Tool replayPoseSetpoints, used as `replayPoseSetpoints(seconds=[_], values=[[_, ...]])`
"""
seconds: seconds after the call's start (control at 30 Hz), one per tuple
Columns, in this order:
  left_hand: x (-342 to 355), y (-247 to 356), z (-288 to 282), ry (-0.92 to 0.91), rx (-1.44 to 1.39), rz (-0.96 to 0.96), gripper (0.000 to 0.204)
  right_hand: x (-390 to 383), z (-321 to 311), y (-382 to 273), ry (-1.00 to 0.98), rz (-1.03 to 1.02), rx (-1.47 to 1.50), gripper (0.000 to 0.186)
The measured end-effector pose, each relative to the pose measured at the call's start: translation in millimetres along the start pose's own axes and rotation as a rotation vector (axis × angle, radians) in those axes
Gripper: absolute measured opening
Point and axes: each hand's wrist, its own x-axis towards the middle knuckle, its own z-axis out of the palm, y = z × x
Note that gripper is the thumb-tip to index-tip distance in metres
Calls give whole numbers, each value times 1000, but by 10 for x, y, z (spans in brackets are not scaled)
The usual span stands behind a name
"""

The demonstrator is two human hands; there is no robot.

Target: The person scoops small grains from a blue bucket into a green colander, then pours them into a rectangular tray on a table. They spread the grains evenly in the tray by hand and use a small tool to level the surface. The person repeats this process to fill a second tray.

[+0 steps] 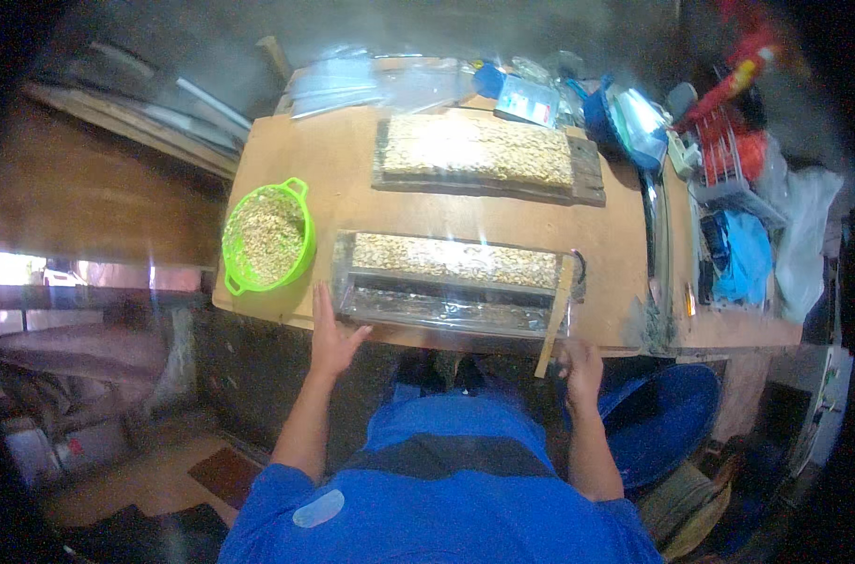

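Note:
Close to me on the table lies a long dark board or shallow tray [446, 299], its far half filled with a strip of pale, bean-like pieces [455, 259]. Clear plastic [427, 312] covers its near part. My left hand [334, 340] is at its near left corner, fingers stretched and thumb apart, holding nothing. A thin wooden strip [554, 315] lies across the board's right end and juts past the table edge. Just right of its near end, my right hand [580, 365] is closed; what it holds, if anything, is hidden.
A second board [587, 169] bearing pale pieces lies farther back. At left stands a green two-handled basket [307, 246] of similar pieces. Flat clear plastic bags [338, 86] and a blue container [608, 117] line the far edge. A large blue tub [662, 418] stands below right.

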Motion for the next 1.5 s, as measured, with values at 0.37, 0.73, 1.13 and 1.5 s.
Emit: replayPoseSetpoints(seconds=[0.37,0.73,1.13,1.5], values=[[16,-761,-521,456,-846,-408,82,-129,-208,-243,343,-214,139,28],[928,-1337,-808,325,-1213,-627,67,-791,387,-485,366,-336,-6,22],[-388,-857,-1531,532,-1277,-546,51,-1106,1501,-558,-165,-580,-304,41],[-1127,-69,-1476,-394,-1130,-469,54,-1416,2053,-701,-829,-902,145,135]])
